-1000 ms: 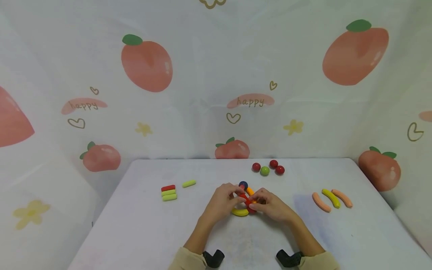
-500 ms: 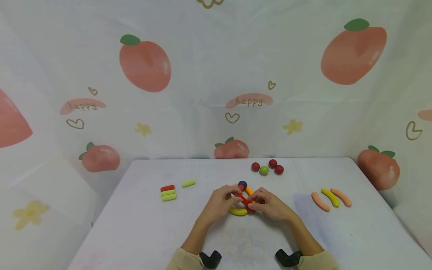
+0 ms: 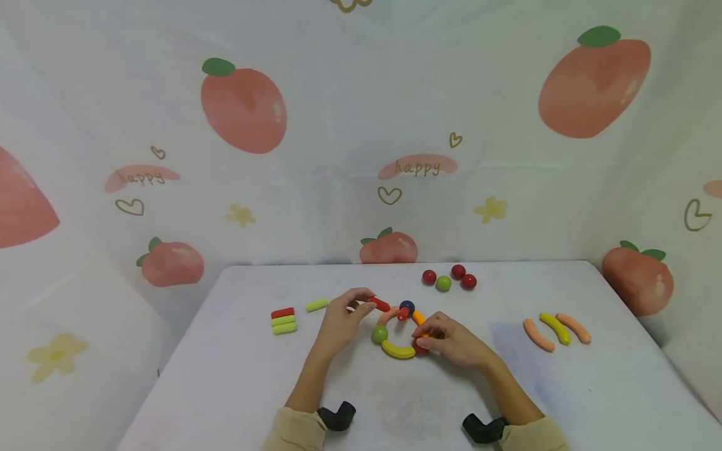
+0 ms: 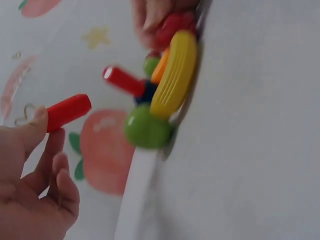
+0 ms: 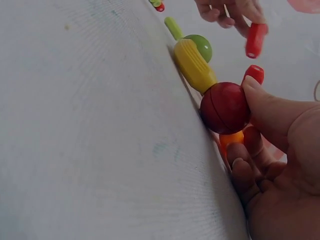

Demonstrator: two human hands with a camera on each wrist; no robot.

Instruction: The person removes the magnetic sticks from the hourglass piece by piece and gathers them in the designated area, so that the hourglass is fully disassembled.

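Fingers of the right hand point(image 3: 455, 343) pinched the dark red ball point(image 5: 224, 108) at the near-right of the toy ring point(image 3: 398, 352), seemingly steadying it. Beyond, the left hand point(image 3: 338, 321) pinched a loose red rod point(image 4: 70, 112), clear of the ring; positioning that rod looked the step in hand, and fitting it anywhere would call for lining up its end.

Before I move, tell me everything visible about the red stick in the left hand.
The red stick is short, straight and smooth, plastic-looking, with a small pale spot at its free end. The left hand pinches the other end in the air, the free end pointing to the person's right. It is apart from the blue ball; only that hand touches it.
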